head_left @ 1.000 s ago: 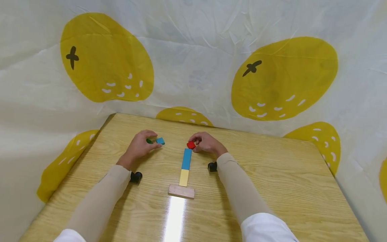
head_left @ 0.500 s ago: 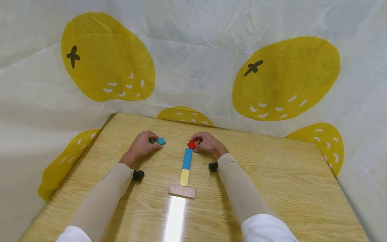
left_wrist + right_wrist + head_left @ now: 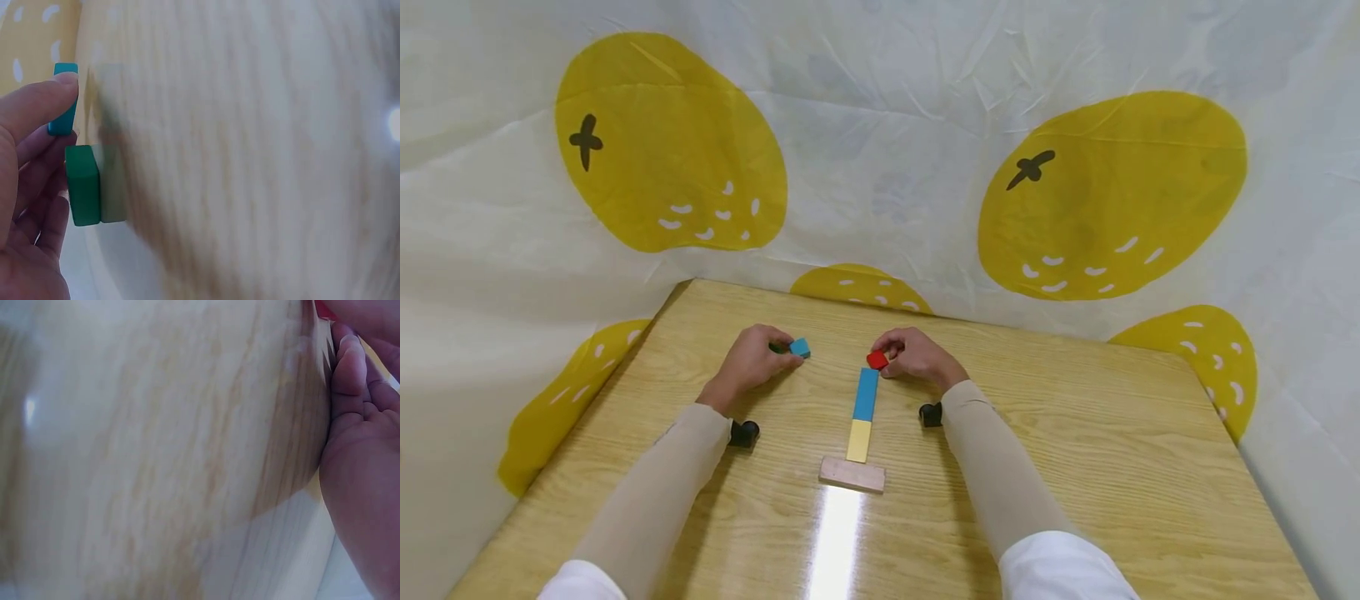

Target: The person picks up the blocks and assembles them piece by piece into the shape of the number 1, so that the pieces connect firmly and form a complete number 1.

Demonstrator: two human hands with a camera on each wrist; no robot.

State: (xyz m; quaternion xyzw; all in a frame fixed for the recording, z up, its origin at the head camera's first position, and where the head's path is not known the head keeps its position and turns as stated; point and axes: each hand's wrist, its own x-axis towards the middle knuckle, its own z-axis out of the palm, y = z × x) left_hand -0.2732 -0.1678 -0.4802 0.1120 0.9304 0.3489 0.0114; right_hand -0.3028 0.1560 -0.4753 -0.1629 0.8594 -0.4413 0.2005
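My left hand (image 3: 750, 358) pinches a small blue block (image 3: 800, 347) between thumb and fingers at the far left of the table. In the left wrist view the thumb lies over that block's side, and a green block (image 3: 83, 186) rests on the table beside the curled fingers. My right hand (image 3: 917, 354) pinches a red block (image 3: 877, 359) at the far end of a long blue block (image 3: 866, 394). That long block runs on to a yellow block (image 3: 858, 440), which ends at a pale wooden bar (image 3: 852, 474) lying crosswise. The right wrist view shows only an edge of red.
The wood-grain table (image 3: 1075, 442) reaches back to a white curtain (image 3: 880, 150) printed with yellow fruit. Black wrist devices (image 3: 744, 434) sit under both sleeves. A bright reflection lies on the tabletop near the front.
My left fingers have closed in on the small blue block. The right hand and red block have stayed nearly still; the view has drifted slightly.
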